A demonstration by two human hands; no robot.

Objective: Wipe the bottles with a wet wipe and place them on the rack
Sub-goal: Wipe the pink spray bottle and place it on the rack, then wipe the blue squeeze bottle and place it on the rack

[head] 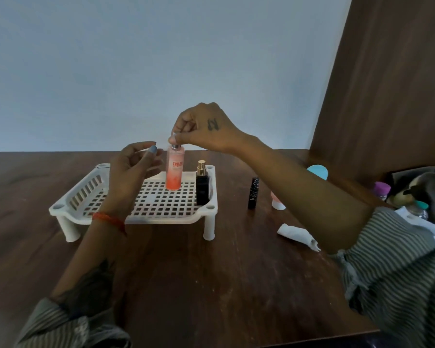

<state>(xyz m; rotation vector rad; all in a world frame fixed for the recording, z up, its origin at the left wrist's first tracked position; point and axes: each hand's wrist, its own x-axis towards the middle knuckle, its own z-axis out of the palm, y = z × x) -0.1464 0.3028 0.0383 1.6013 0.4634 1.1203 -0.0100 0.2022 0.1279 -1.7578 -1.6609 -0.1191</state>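
Note:
A white slotted rack (91,217) on short legs stands on the dark wooden table. A pink spray bottle (174,172) stands upright on its grid, and my right hand (204,126) pinches the bottle's top from above. A black bottle with a gold cap (202,187) stands at the rack's right edge. My left hand (133,169) hovers just left of the pink bottle, fingers loosely curled, holding nothing. A crumpled white wipe (296,234) lies on the table to the right. A slim black tube (253,193) and a small pink-and-white bottle (278,203) stand right of the rack.
A round blue lid (318,172) sits behind my right forearm. At the far right, a purple-capped bottle (382,189), a teal-capped bottle (418,209) and a dark bag (425,182) crowd the table's edge. A brown wooden panel (392,84) rises at the right.

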